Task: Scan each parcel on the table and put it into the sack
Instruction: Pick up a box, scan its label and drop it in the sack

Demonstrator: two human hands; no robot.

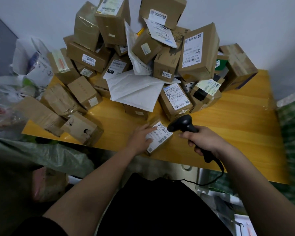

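Note:
A small cardboard parcel with a white barcode label lies near the front edge of the yellow table. My left hand rests on its left side, fingers laid over the label. My right hand grips the handle of a black barcode scanner, whose head points down at the parcel's label from the right. A tall heap of cardboard parcels and white padded mailers fills the back of the table. The greenish woven sack hangs open at the lower left, with a taped parcel inside.
White plastic bags sit at the table's left end. Loose boxes lie near the front left edge. Green patterned bags stand to the right of the table. The scanner's cable runs down past the front edge.

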